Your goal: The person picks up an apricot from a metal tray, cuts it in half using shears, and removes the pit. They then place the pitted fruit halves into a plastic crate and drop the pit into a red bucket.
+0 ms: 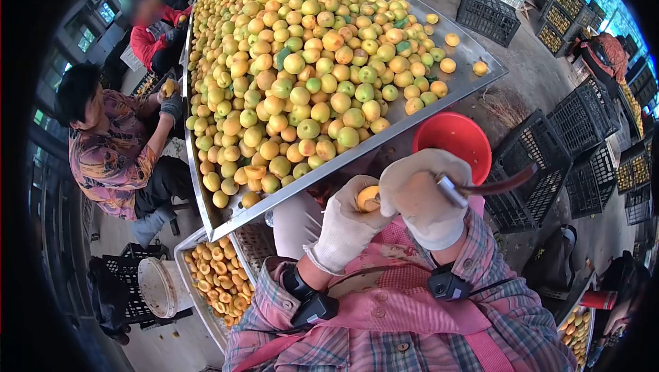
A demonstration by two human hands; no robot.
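My left hand, in a white knit glove, holds a yellow-orange apricot between thumb and fingers. Close against it is my gloved right hand, closed around a tool with a metal collar and a curved reddish-brown handle. The tool's working end is hidden by the glove. Both hands are over my lap, just below the near edge of a metal tray table. A large heap of green, yellow and orange apricots covers much of the table.
A red bucket stands beyond my right hand. At lower left are a crate of halved apricots and a white bucket. Black plastic crates stack up on the right. A co-worker sits at the table's left side.
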